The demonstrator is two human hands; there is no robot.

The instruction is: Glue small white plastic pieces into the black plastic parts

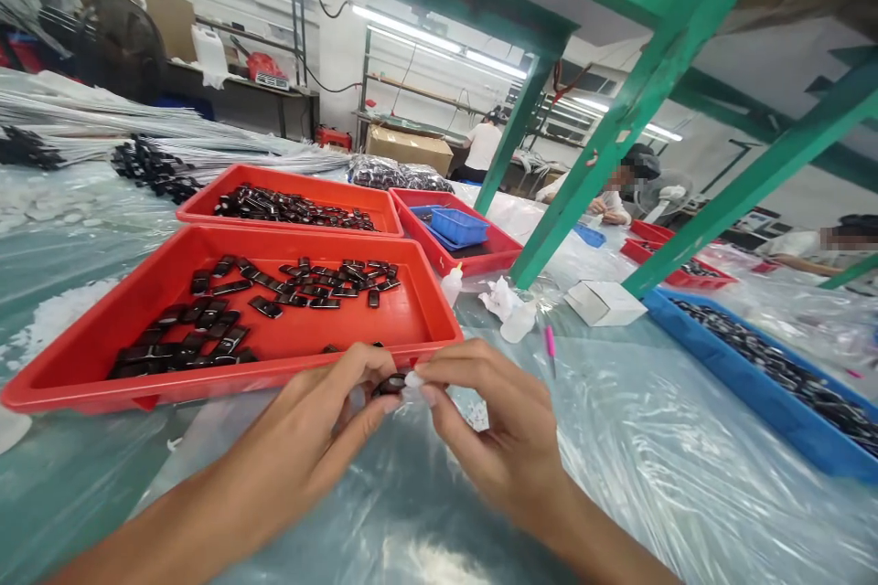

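Between the thumb and fingers of my left hand (pixel 336 416) is a small glossy black plastic part (pixel 390 384), partly hidden by the fingertips. My right hand (pixel 494 411) pinches a small white piece (pixel 412 379) right against the part's right end. Whether the white piece is fixed to it I cannot tell. Both hands are just in front of the near edge of a large red tray (pixel 439 324). Similar black parts (pixel 267 306) lie loose in that tray, denser at its left.
A second red tray (pixel 196 201) of black parts stands behind. Beside it, another red tray (pixel 504 256) holds blue baskets (pixel 459 227). A dropper bottle (pixel 452 283), crumpled tissue (pixel 500 300), pink pen (pixel 550 343), white box (pixel 604 303) and blue tray (pixel 727 384) are rightward. Green posts (pixel 617 137) rise there.
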